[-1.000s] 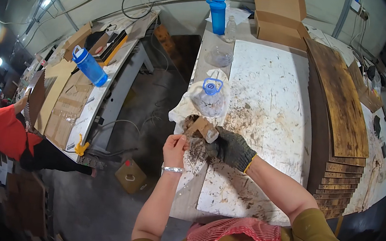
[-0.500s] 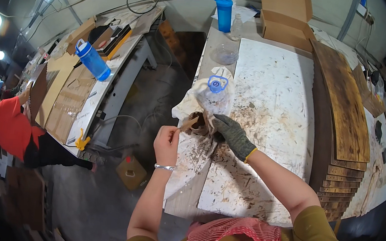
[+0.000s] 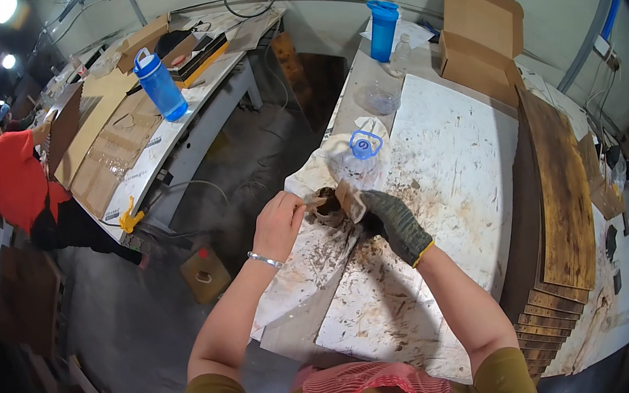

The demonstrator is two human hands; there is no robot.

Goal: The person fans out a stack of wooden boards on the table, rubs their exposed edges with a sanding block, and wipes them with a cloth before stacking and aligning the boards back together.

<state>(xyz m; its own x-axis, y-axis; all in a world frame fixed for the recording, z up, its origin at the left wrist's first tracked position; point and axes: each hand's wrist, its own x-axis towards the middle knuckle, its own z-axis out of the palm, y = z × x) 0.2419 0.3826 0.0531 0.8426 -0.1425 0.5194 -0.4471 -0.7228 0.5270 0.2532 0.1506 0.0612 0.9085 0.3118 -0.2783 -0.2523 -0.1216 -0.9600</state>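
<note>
My bare left hand [image 3: 280,220], with a silver band at the wrist, pinches a thin brown strip [image 3: 315,204] at the edge of a small open container [image 3: 329,209] with dark brown matter inside. On the other side of it, my right hand [image 3: 399,226], in a dark grey-green knit glove, closes on a brown-stained piece [image 3: 350,200] that looks like a folded rag. The glove hides part of it. Just beyond lies a clear plastic jug [image 3: 364,173] with a blue handle [image 3: 365,145], on a crumpled pale cloth [image 3: 312,174].
Brown smears mark the white board [image 3: 453,158]. Stacked brown wooden panels [image 3: 558,195] stand at right. Farther back are a blue shaker bottle [image 3: 382,32], a clear bottle [image 3: 401,54] and an open cardboard box [image 3: 478,63]. A person in red [image 3: 16,168] bends by the left table.
The stained piece in my right hand now stands lifted beside the container's opening. My left hand has come closer to the opening. The view has shifted slightly, and the person in red has moved.
</note>
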